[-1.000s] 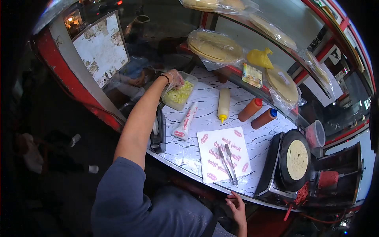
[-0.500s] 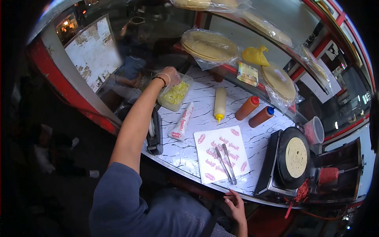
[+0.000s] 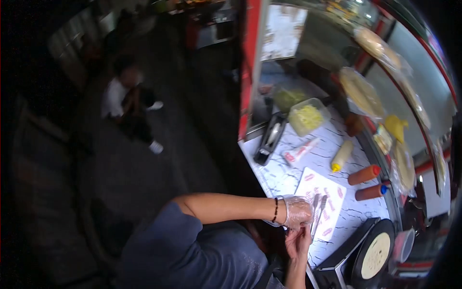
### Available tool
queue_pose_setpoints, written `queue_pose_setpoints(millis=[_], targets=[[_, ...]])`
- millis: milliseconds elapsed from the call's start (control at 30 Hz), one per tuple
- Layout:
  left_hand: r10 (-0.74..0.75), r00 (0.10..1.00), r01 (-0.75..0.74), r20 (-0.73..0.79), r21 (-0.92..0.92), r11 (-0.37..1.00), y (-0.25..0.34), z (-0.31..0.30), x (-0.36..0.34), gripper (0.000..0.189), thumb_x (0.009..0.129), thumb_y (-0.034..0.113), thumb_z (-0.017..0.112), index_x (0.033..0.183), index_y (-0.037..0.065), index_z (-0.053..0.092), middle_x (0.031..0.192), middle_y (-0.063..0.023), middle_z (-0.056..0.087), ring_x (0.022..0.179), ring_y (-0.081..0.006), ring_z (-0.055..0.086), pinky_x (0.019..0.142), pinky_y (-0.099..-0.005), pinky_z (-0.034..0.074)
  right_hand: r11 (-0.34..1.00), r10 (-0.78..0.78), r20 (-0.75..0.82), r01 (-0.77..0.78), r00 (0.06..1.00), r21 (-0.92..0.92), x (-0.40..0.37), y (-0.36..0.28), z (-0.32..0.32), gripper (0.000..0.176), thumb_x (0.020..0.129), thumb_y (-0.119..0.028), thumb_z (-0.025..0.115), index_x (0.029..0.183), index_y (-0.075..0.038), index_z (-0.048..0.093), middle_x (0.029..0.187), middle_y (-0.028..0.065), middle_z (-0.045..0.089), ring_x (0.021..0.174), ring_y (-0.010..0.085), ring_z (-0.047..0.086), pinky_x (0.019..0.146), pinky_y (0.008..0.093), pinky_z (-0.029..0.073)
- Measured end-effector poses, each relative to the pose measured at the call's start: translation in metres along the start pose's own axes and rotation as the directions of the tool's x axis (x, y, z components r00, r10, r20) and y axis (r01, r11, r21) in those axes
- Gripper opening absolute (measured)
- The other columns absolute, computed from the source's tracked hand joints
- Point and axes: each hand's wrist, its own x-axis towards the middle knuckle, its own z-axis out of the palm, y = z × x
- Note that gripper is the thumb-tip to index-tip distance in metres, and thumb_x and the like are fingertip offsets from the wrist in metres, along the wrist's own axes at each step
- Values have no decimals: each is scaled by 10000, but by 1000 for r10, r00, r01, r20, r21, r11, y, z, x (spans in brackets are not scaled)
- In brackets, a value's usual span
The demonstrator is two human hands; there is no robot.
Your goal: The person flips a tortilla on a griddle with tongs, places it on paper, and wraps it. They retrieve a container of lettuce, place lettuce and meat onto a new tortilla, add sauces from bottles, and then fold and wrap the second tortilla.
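Note:
My left hand (image 3: 299, 213), in a clear plastic glove, is drawn in over the counter's front edge with its fingers curled down. Just below, my right hand (image 3: 294, 242) is bare, its fingertips brought up against the gloved fingers. Both hands look closed; what lies between them is hidden. Metal tongs (image 3: 320, 210) lie beside my left hand on a printed paper sheet (image 3: 332, 219). Farther back are a wrapped paper cone (image 3: 301, 152) and a tub of shredded lettuce (image 3: 308, 118).
A squeeze bottle with a yellow tip (image 3: 342, 155), a red-capped bottle (image 3: 364, 175) and a blue-capped bottle (image 3: 370, 192) lie or stand on the counter. A flatbread (image 3: 376, 255) sits on the round griddle (image 3: 358, 269). Bagged flatbreads (image 3: 361, 94) line the shelf. A person (image 3: 127, 96) sits at left.
My left hand has left the lettuce tub and come back to my right hand at the counter's front edge. My view has swung left.

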Motion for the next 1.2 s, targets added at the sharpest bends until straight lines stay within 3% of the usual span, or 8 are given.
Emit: queue_pose_setpoints(millis=[267, 600, 633, 700, 733, 900, 1100, 1200], targets=[[-233, 962, 165, -144, -371, 914, 32, 24, -97, 188, 797, 238, 757, 790, 73, 667, 709, -68, 658, 663, -219, 653, 619, -361, 505, 881, 209, 232, -80, 950, -466, -65, 22, -135, 327, 961, -289, 553, 747, -41, 558, 661, 57, 524, 516, 164, 506, 477, 291, 411], [-721, 667, 743, 185, -227, 629, -54, 176, -250, 180, 809, 154, 762, 819, 10, 655, 741, -60, 648, 688, -117, 569, 687, -301, 507, 535, -380, -501, -257, 778, -805, -215, 204, -541, 282, 946, -241, 506, 751, -78, 628, 591, 31, 562, 524, 173, 555, 478, 334, 441], [-751, 616, 787, 237, -222, 575, -89, 210, -291, 143, 813, 86, 731, 764, 13, 618, 701, -42, 603, 667, -102, 536, 670, -299, 498, 865, -28, -853, -415, 521, -282, -241, 244, -572, 296, 963, -239, 485, 779, -62, 635, 621, 56, 593, 543, 193, 582, 472, 366, 458], [-717, 349, 410, 603, -787, -462, -148, 254, -388, 146, 845, -12, 611, 725, 65, 580, 726, -29, 579, 717, -96, 541, 665, -295, 496, 900, 133, -917, -433, 377, -48, -278, 342, -631, 322, 997, -211, 432, 827, -12, 620, 665, 118, 600, 572, 224, 583, 483, 368, 448], [-782, 476, 758, 402, -639, 133, -146, 266, -418, 147, 876, 41, 547, 740, 64, 599, 769, -54, 620, 748, -148, 594, 686, -336, 514, 955, 209, -922, -272, 327, 120, -287, 349, -619, 298, 995, -257, 452, 895, -36, 624, 715, 108, 614, 596, 218, 599, 503, 378, 490], [-627, 406, 507, 665, 407, 760, -150, 262, -496, 89, 847, 96, 590, 782, 59, 639, 796, -70, 654, 774, -181, 627, 705, -360, 518, 907, 174, -883, 278, 436, 316, -207, 264, -560, 323, 998, -365, 464, 1193, -124, 554, 1113, 104, 612, 811, 252, 623, 673, 417, 562], [-836, 164, 955, 524, -297, 2, -199, 224, -463, 125, 802, 133, 683, 895, 50, 683, 903, -65, 683, 901, -185, 645, 800, -354, 519, 980, -199, -888, 98, 415, -173, -142, 190, -576, 466, 988, -388, 498, 1356, -102, 479, 1342, 94, 511, 1183, 235, 480, 922, 398, 433], [-833, 540, 841, 124, -133, 525, -151, 207, -383, 115, 789, 102, 714, 888, 52, 686, 878, -59, 687, 873, -170, 651, 805, -317, 521, 812, -365, -647, -111, 669, -573, -127, 161, -533, 348, 968, -295, 545, 1258, -104, 570, 1061, 28, 615, 914, 149, 567, 768, 294, 479]])
